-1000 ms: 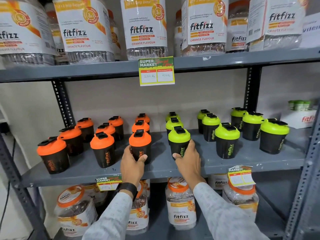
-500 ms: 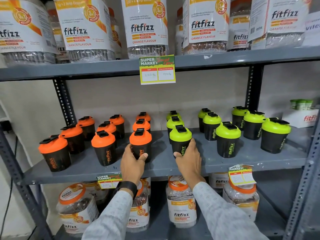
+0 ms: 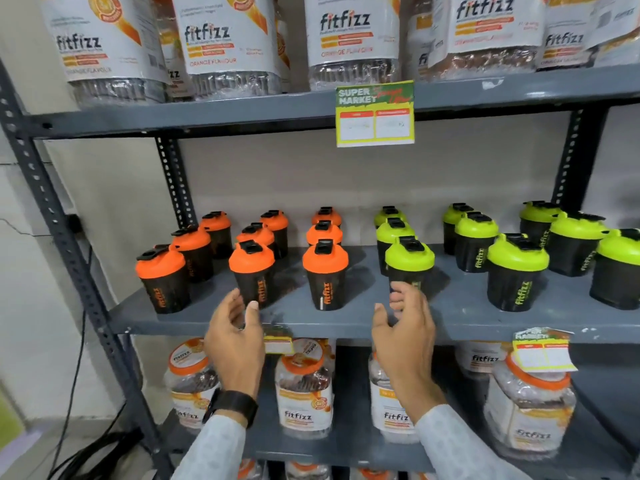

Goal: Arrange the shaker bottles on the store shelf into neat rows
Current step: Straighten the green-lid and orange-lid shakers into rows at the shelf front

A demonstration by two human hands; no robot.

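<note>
On the grey metal shelf [image 3: 346, 315] at chest height stand black shaker bottles in short files running front to back, orange-lidded ones [image 3: 325, 273] on the left half and green-lidded ones [image 3: 517, 271] on the right. Large Fitfizz jars [image 3: 353, 36] crowd the shelf above, where a supermarket price tag [image 3: 375, 113] hangs from the edge, and more jars [image 3: 304, 386] fill the shelf below, partly hidden behind both forearms. Both hands are raised before the front edge, fingers loosely curled and spread, grasping nothing. The left hand [image 3: 235, 336], with a dark watch [image 3: 232, 403] at the wrist, hovers just in front of the second front orange-lidded bottle [image 3: 252, 271], thumb near its base. The right hand [image 3: 405, 332] hovers before the front green-lidded bottle [image 3: 409, 261], its fingertips covering the bottle's foot; whether they touch it cannot be told. The front orange-lidded bottle of the third file stands between the two hands.
</note>
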